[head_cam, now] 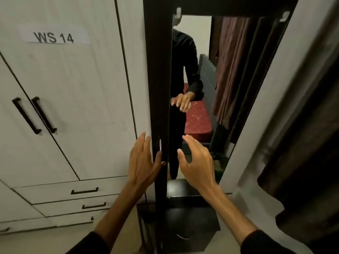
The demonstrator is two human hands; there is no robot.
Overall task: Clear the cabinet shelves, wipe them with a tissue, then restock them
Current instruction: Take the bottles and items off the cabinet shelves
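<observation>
A tall dark cabinet door (pixel 157 79) with a small metal handle (pixel 160 145) and a round keyhole (pixel 163 163) stands in front of me, closed; its shelves are hidden. My left hand (pixel 142 160) lies with straight fingers against the door's left edge, thumb near the keyhole. My right hand (pixel 197 162) hovers just right of the door, in front of the mirror (pixel 201 88), fingers spread and slightly bent, holding nothing. No tissue is in view.
A white wardrobe (pixel 73 98) labelled WS 14, with black handles and drawers below, fills the left. The mirror reflects a person in black, a red mattress and a curtain. A dark low ledge (pixel 183 213) sits below the mirror. Dark cloth (pixel 302 171) hangs at the right.
</observation>
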